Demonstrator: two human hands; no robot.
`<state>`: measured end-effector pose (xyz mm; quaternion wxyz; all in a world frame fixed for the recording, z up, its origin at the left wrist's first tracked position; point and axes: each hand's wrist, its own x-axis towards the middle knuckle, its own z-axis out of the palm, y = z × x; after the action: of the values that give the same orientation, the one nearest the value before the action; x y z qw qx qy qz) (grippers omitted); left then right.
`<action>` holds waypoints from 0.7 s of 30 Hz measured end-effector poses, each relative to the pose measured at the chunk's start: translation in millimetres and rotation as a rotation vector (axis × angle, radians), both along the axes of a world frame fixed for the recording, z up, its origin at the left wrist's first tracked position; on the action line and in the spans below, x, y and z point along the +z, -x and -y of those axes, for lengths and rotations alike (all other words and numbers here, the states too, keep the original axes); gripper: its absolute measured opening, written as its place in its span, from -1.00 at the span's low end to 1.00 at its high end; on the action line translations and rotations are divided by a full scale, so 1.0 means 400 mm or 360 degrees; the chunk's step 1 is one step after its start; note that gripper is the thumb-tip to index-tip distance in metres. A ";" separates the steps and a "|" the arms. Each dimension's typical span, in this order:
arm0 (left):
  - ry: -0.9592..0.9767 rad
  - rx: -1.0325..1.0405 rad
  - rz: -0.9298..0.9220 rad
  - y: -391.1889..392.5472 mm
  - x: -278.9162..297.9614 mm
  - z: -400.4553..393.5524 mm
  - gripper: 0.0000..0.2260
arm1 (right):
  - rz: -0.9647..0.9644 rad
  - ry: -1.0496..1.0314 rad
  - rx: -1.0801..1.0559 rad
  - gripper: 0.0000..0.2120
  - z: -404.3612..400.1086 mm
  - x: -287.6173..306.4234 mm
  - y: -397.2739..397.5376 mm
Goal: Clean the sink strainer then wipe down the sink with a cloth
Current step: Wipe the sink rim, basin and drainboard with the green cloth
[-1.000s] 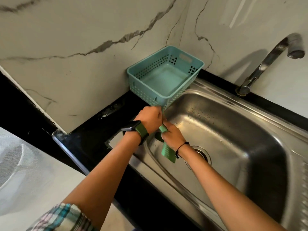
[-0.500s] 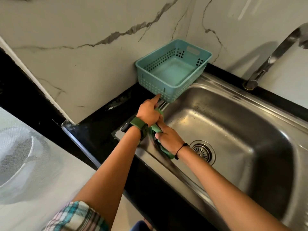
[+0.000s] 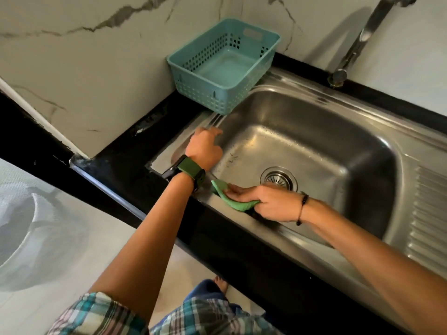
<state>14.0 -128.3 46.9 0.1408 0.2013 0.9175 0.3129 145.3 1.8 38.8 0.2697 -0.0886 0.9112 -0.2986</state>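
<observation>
A small green cloth (image 3: pixel 233 200) lies on the front rim of the steel sink (image 3: pixel 307 249), near its left corner. My right hand (image 3: pixel 268 201) presses it down, with the fingers laid fairly straight across it and pointing left. My left hand (image 3: pixel 205 148), with a green-strapped watch on the wrist, rests on the sink's left rim with loosely curled fingers and holds nothing. The round metal strainer (image 3: pixel 279 178) sits in the drain at the bottom of the basin, just behind my right hand.
A teal plastic basket (image 3: pixel 205 93) stands at the sink's back-left corner against the marble wall, overhanging the basin edge. The faucet (image 3: pixel 358 39) rises at the back right. A ribbed drainboard (image 3: pixel 428 223) lies to the right. Black countertop surrounds the sink.
Both hands held the cloth together over the sink's left edge. Now my left hand has let go and stays at the left rim, while my right hand has carried the cloth to the front rim.
</observation>
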 end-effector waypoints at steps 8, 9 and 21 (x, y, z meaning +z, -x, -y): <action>-0.0253 -0.0037 -0.0184 -0.066 -0.043 0.090 -0.73 | 0.0105 0.0256 -0.0256 -0.36 -0.039 0.017 -0.174; -0.0332 -0.0006 -0.0198 -0.072 -0.044 0.095 -0.73 | 0.0093 0.0287 -0.0255 -0.39 -0.024 0.016 -0.164; -0.0980 0.0655 -0.0245 -0.092 -0.023 0.139 -0.58 | -0.0604 -0.0053 -0.0100 -0.50 0.272 -0.021 0.189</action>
<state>50.6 -184.1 37.7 -0.0616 0.0685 0.8096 0.5797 69.7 -107.1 30.4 0.0849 -0.1104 0.9529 -0.2696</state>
